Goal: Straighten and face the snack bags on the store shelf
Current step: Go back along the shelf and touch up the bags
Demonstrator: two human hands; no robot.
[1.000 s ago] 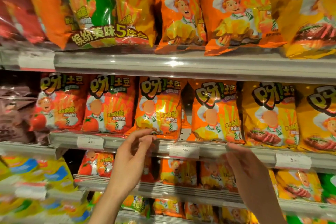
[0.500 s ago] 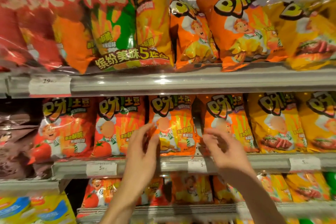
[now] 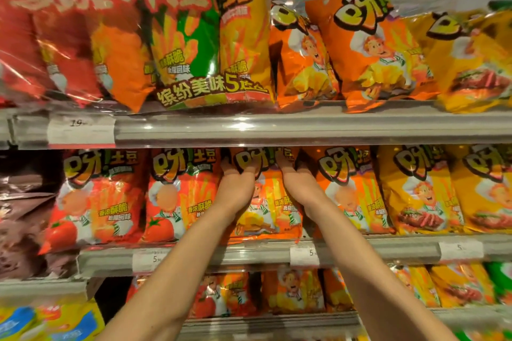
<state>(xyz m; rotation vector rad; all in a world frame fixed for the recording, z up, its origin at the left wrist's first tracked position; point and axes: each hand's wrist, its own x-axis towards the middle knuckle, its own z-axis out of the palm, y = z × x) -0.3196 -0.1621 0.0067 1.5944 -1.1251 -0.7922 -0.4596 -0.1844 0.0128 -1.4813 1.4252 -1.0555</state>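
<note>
Snack bags on the middle shelf (image 3: 277,253) are being faced: the orange bag (image 3: 266,202) at the centre is now gripped near its top at both sides — left hand (image 3: 237,188) at 9 o'clock, right hand (image 3: 297,188) at 3 — where half a second ago both hands were only reaching. Fingers are closed on its upper edge. Neighbouring bags touch either side; the upper shelf rail (image 3: 304,127) sits close at 12 o'clock, so room is tight.

my head camera was my only view, close to the shelves and tilted slightly upward. it faced the middle shelf (image 3: 277,253) straight on, both my forearms reaching in from below.
</note>
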